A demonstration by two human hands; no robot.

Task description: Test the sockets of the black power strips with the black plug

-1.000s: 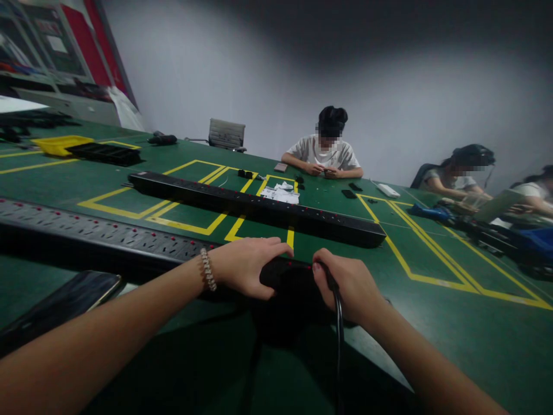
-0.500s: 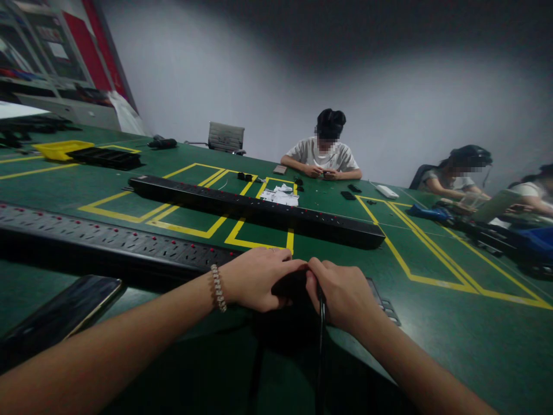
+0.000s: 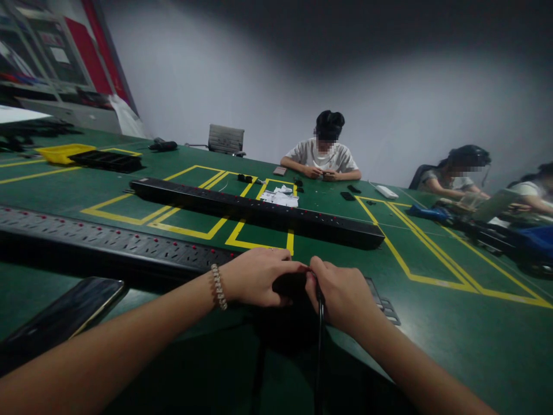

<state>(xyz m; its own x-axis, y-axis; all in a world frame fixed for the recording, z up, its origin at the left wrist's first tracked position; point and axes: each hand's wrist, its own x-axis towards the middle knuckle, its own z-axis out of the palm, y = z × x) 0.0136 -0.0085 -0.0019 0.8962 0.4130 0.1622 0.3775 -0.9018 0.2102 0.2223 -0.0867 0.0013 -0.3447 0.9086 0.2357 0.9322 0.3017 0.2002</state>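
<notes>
Black and long, the near power strip (image 3: 108, 235) lies across the green surface (image 3: 466, 346) from the left edge of the view to the two hands, its socket face with red dots turned up. The left forearm (image 3: 129, 340) reaches in from the lower left, almost in line with the wrist, which wears a beaded bracelet (image 3: 219, 287). Palm down, the left hand (image 3: 259, 279) sits over the strip's right-hand part, fingers across the top and thumb on the near side, its grip closed around the strip. The right forearm (image 3: 423, 360) slants in from the lower right; the right hand (image 3: 340, 291) has its knuckles up and its fingers curled about the upper end of a black cable (image 3: 320, 351), which runs straight down below it. The left index finger and the right fingertips meet or nearly meet; shadow hides what lies between them. A smartphone (image 3: 64, 311) rests just beyond the left forearm, and a second black power strip (image 3: 259, 213) lies past both hands, between them and the person opposite (image 3: 322, 155)
</notes>
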